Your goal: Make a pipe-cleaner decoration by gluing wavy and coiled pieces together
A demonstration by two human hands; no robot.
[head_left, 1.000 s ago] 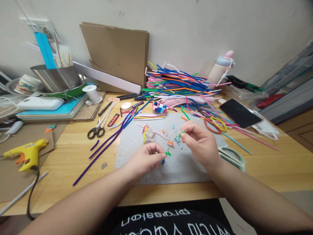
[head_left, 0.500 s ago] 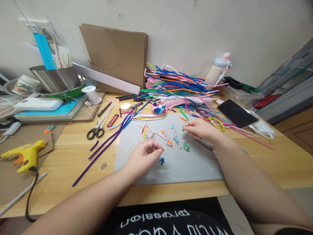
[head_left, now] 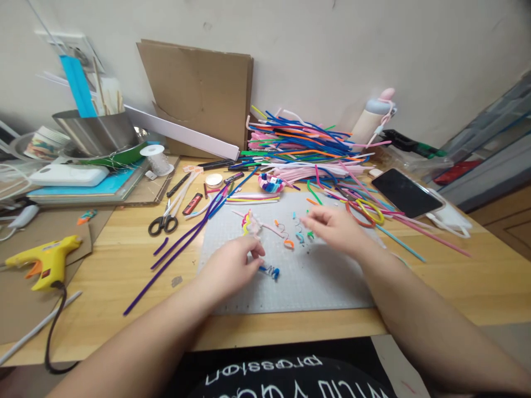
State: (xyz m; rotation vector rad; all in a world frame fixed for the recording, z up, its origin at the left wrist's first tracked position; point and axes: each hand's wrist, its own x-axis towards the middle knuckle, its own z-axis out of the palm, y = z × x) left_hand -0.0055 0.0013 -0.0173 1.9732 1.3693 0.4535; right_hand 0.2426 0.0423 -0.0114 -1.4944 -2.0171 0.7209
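My left hand (head_left: 240,258) hovers over the grey cutting mat (head_left: 319,282), fingers curled with a gap at the thumb. Just beside its thumb lies a small blue pipe cleaner coil (head_left: 272,272). My right hand (head_left: 332,228) is slightly blurred, its fingers pinched over a small green pipe cleaner coil (head_left: 311,235) that they partly cover. Left of it, a light blue coil (head_left: 299,237) and an orange coil (head_left: 289,244) rest on the mat with thin curly wire. A pink, yellow and white pipe cleaner piece (head_left: 250,223) lies beyond my left hand.
Long purple pipe cleaners (head_left: 174,251), black-handled scissors (head_left: 163,224) and a yellow glue gun (head_left: 43,260) lie at left. A large pipe cleaner heap (head_left: 307,141) fills the back, near a bottle (head_left: 369,121). A phone (head_left: 406,192) lies at right; cardboard (head_left: 199,99) leans against the wall.
My right hand has moved left, and the green coil now sits closer to the light blue one. My left hand has drawn back left from the blue coil, which shows more fully.
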